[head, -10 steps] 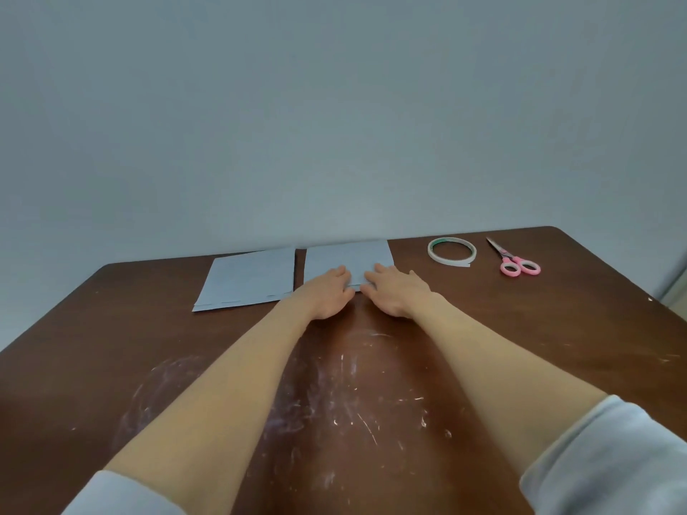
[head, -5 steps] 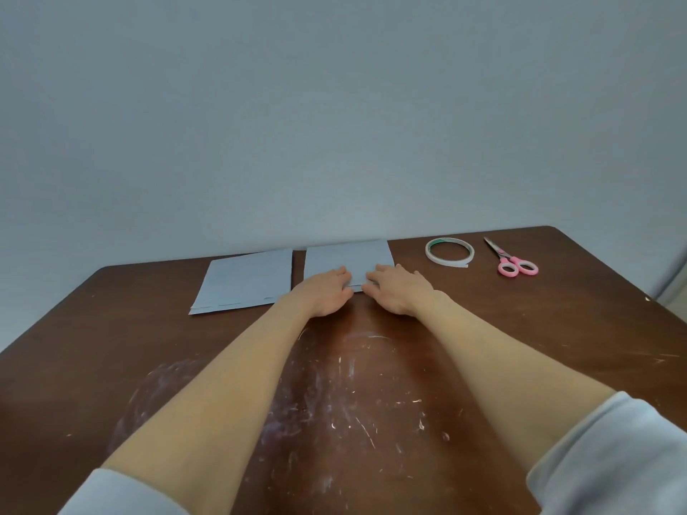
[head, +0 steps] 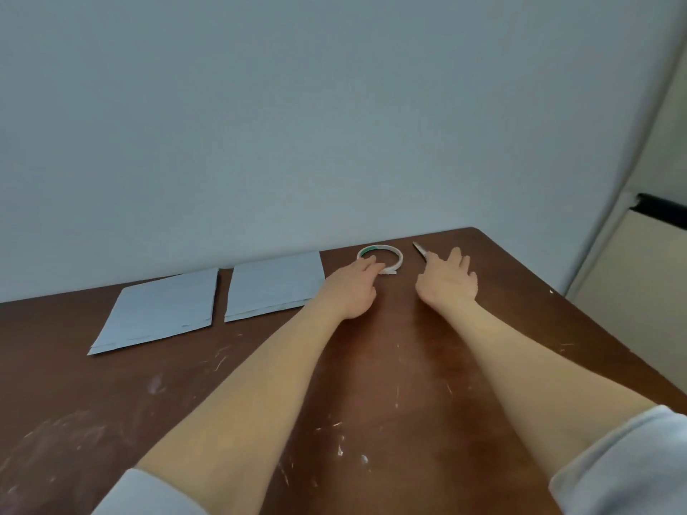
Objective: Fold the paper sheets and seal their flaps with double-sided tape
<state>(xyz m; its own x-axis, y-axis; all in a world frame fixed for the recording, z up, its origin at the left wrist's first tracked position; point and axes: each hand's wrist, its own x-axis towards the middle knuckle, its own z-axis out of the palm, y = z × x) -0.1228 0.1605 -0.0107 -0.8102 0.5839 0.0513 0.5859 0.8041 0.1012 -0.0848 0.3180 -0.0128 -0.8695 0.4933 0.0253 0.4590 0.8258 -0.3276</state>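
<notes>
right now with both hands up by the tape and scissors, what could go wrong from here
1. The right hand covers the metal scissors; only a blade tip shows, so a blind grab might catch its edge.
2. The left hand touches the white ring of double-sided tape; its apparent loose end could stick to fingers.
3. The left wrist sits beside a folded blue-grey paper sheet and may nudge it.

My table [head: 371,421] is glossy brown wood, scuffed white near me; the sheets [head: 275,284] at its far edge are matt paper; my sleeves [head: 632,470] are soft cloth
</notes>
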